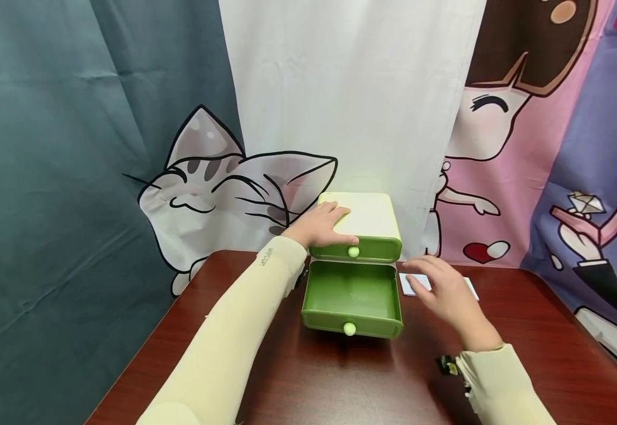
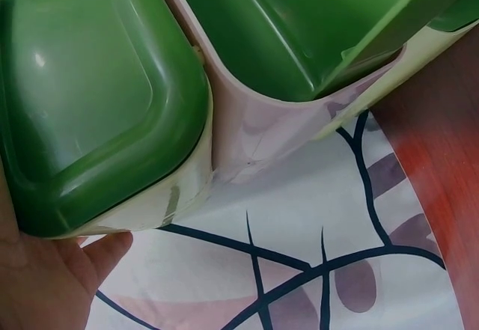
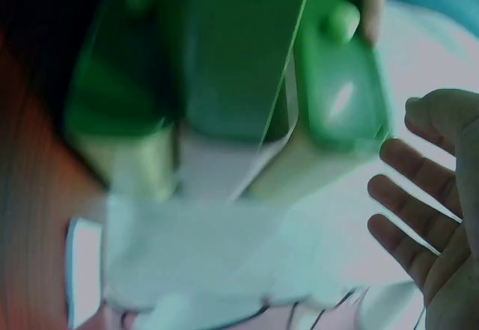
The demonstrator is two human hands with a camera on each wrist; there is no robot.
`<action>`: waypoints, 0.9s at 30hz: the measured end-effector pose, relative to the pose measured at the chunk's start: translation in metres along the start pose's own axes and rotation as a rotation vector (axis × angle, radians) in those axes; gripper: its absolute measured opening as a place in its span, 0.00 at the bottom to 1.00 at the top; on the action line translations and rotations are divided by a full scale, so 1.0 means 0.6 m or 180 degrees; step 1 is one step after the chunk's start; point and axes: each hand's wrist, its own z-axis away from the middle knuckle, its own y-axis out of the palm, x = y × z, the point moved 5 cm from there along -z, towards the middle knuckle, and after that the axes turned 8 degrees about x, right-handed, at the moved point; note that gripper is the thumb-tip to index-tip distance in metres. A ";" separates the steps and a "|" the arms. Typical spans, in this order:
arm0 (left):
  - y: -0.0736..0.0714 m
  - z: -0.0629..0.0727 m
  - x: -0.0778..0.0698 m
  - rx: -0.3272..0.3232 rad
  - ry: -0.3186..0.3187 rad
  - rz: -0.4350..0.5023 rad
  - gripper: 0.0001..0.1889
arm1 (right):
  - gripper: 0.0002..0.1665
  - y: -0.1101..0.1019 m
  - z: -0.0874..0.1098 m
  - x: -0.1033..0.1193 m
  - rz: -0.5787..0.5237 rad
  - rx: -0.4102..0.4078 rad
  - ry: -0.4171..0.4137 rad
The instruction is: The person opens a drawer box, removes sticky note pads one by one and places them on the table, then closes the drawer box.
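- Clock directions follow the head view, 12 o'clock pointing away from the person.
- The cabinet (image 1: 369, 215) stands upright on the table (image 1: 335, 383), nearly straight ahead; its pulled-out drawer (image 1: 350, 295) projects toward 6 o'clock, below the upper drawer (image 1: 380, 250).
- The left hand (image 1: 321, 227) rests on the cabinet's top at its 10 o'clock corner, fingers spread, thumb reaching toward 3 o'clock, close to the upper knob (image 1: 353, 251). The pulled-out drawer lies at about 5 o'clock from this hand.
- The right hand (image 1: 443, 295) hangs apart from the cabinet, fingers spread wide, thumb well away from them, holding nothing. The pulled-out drawer lies at 9 o'clock from it, the lower knob (image 1: 349, 329) nearer 8.
- Governing relation, as judged: the drawer's front panel has its long axis along 9 to 3 o'clock, while its sliding line runs 12 to 6, across the right hand's approach.
- Nearer hand: the left touches the cabinet itself; the right appears nearer the drawer's 3 o'clock wall, with a visible gap between.
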 end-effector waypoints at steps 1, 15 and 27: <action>0.001 0.000 0.000 0.0000 0.0000 0.0001 0.49 | 0.12 0.001 -0.002 0.018 -0.0022 -0.0020 -0.0149; 0.001 0.003 0.003 -0.0023 -0.0006 0.0124 0.49 | 0.10 0.081 -0.006 0.216 0.0324 0.0127 -0.1611; 0.005 0.000 0.006 -0.0022 0.0005 0.0135 0.50 | 0.09 0.139 0.022 0.235 0.1023 0.0658 -0.1443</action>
